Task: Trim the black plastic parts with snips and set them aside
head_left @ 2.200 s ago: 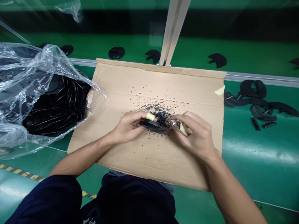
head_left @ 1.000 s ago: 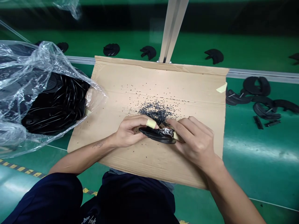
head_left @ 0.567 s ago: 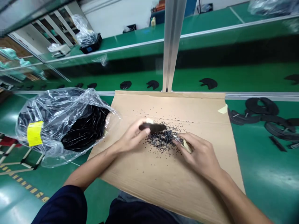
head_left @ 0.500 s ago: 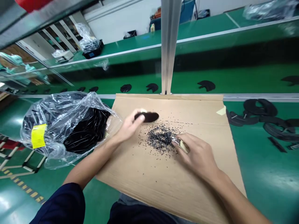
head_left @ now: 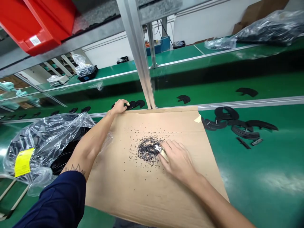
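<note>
My left hand (head_left: pixel 120 106) reaches over the green belt beyond the cardboard, fingers curled at a flat black curved part (head_left: pixel 132 104). Its fingertips touch this part; the grip is partly hidden. Another black curved part (head_left: pixel 140 103) lies just to the right. A pair of small nippers (head_left: pixel 161 151) with pale handles is gripped in my right hand (head_left: pixel 178 158). The metal jaws are over a heap of tiny black plastic offcuts (head_left: pixel 147 148) on the cardboard sheet (head_left: pixel 142 199).
At the left is a clear plastic bag (head_left: pixel 42 133) with black contents and a yellow label. Several black curved pieces (head_left: pixel 244 131) lie on the right of the green table. A metal post (head_left: pixel 140 53) rises behind the cardboard; a red bin (head_left: pixel 40 25) hangs upper left.
My left hand has moved from above the cardboard out to the belt with the black part. The right hand keeps the nippers by the offcuts. The view has shifted right and tilted.
</note>
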The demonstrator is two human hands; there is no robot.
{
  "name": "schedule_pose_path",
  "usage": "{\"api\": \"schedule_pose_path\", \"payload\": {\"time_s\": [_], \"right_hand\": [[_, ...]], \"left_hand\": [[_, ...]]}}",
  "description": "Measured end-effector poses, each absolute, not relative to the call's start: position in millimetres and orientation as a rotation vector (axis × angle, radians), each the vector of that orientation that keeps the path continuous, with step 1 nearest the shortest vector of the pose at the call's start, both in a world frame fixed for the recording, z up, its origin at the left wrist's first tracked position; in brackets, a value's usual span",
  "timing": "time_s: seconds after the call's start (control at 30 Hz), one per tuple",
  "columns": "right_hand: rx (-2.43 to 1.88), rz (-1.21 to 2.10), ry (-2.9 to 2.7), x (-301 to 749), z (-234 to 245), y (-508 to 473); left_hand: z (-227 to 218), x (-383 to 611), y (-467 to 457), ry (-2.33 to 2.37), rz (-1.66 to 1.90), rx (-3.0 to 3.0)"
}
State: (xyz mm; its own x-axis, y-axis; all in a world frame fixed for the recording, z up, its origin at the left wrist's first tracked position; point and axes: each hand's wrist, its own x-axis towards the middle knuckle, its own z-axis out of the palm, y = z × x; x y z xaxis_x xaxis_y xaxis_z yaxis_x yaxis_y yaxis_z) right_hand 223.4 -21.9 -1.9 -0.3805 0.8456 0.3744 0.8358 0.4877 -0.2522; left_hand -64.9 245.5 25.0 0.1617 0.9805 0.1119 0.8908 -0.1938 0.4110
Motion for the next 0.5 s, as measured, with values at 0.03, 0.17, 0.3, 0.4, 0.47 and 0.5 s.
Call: {"api": "schedule_pose_path", "payload": {"time_s": [0.03, 0.17, 0.3, 0.4, 0.47, 0.5], "right_hand": [[-1.385, 0.034, -2.275, 223.6, -0.8, -22.2], [-1.312, 0.044, -2.276, 224.3, 1.2, -22.4], [-1.276, 0.012, -2.319, 225.4, -0.6, -18.4], [-1.311, -0.087, -2.28, 227.2, -1.2, -14.0], [-1.291, -0.135, -2.234, 229.0, -1.0, -12.3], [-1.264, -0.151, -2.205, 229.8, -0.8, -12.0]], "left_hand": [[23.3, -59.9, 247.8, 1.831, 0.522, 2.19], [16.1, -27.8, 254.0, 1.886, 0.575, 2.15], [20.1, 0.7, 252.3, 1.895, 0.722, 2.071], [30.7, 6.3, 238.1, 1.802, 0.867, 2.046], [37.8, -0.2, 219.1, 1.694, 0.907, 2.039], [40.8, -6.5, 206.8, 1.633, 0.909, 2.038]]}}
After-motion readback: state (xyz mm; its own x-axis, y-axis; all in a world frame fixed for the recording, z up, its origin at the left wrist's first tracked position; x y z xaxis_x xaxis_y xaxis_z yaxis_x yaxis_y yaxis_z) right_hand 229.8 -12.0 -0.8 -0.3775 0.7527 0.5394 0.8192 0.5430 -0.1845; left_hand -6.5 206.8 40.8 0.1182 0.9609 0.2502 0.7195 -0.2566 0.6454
